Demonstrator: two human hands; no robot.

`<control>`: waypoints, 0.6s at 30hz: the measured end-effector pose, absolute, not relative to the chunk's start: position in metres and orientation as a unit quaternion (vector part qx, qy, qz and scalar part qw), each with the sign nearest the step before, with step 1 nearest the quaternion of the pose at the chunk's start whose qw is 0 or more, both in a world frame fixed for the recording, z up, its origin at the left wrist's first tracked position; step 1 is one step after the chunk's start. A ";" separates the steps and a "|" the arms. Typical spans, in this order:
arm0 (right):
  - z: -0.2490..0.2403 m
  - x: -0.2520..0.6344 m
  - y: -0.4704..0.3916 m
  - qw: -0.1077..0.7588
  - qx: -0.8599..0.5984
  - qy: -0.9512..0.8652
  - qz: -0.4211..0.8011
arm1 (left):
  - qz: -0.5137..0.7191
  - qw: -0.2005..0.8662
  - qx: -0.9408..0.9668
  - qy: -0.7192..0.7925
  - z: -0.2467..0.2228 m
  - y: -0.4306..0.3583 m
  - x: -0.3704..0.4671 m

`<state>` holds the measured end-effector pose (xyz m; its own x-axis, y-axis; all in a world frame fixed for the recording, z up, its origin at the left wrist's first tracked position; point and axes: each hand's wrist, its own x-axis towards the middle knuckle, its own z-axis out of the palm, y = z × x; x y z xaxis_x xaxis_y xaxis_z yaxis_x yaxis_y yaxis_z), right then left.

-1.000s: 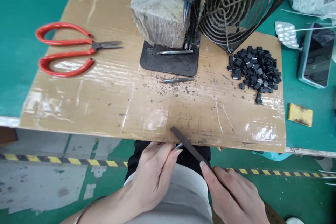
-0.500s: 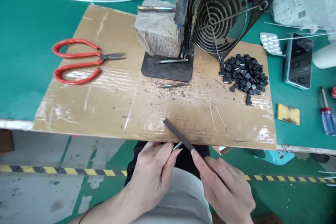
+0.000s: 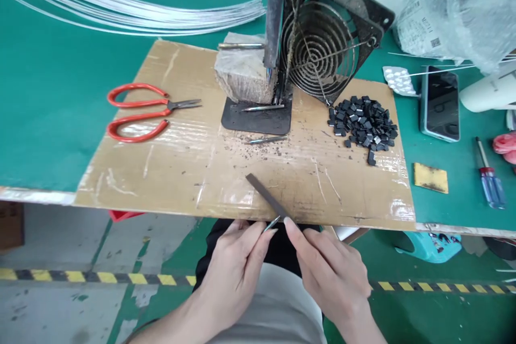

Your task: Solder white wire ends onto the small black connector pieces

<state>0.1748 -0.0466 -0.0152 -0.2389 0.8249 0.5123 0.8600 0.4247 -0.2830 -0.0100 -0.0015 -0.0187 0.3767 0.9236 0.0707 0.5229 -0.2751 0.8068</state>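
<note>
Between the thumb and fingers of my left hand (image 3: pixel 237 266) is a thin pointed metal tip (image 3: pixel 272 223), angled up to the right. My right hand (image 3: pixel 328 269) is closed round a flat dark file (image 3: pixel 264 193), whose handle end is hidden in the fingers. The file slants up to the left over the near edge of the cardboard, close against the metal tip; whether they touch I cannot quite tell. Two similar metal tips lie farther back, one on a black base plate (image 3: pixel 237 122) and another metal tip (image 3: pixel 266 140) on the cardboard before it.
Red-handled scissors-like snips (image 3: pixel 141 113) lie left on the cardboard sheet (image 3: pixel 161 183). Behind the plate stand a wrapped block (image 3: pixel 244 78) and a fan with wire guard (image 3: pixel 322 54). To the right are black parts (image 3: pixel 363 123), a phone (image 3: pixel 441 102), a yellow sponge (image 3: pixel 431 177) and a screwdriver (image 3: pixel 491 183).
My right hand and the file have shifted a little to the left, closer to my left hand. The camera view has tilted and moved slightly, so the bench items appear lower.
</note>
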 end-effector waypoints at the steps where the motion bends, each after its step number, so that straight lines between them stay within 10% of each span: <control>1: -0.015 0.175 -0.048 0.300 -0.538 -0.787 -0.029 | 0.274 0.376 0.739 0.487 -0.018 -0.002 -0.011; 18: -0.020 0.186 -0.064 0.261 -0.555 -0.789 -0.036 | 0.257 0.469 0.683 0.497 -0.016 -0.002 -0.013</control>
